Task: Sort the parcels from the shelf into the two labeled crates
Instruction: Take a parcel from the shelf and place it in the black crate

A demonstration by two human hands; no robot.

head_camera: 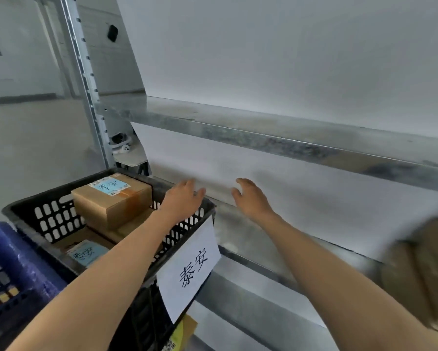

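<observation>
A black crate (30, 211) with a white paper label (190, 272) stands at the lower left. Inside it a brown cardboard parcel (111, 201) with a blue sticker lies on top, and a flatter parcel (86, 253) with a blue sticker lies lower down. My left hand (182, 198) hovers over the crate's far right corner, fingers relaxed and holding nothing. My right hand (250, 198) is spread open above the lower metal shelf (250, 236), also holding nothing. Blurred brown parcels (425, 269) sit on that shelf at the far right.
A blue crate (7, 262) stands at the bottom left beside the black one. An upper metal shelf (263, 133) crosses the view above my hands, with a white wall behind. A slotted upright post (86, 79) rises at left. A yellow parcel (182, 333) shows below the label.
</observation>
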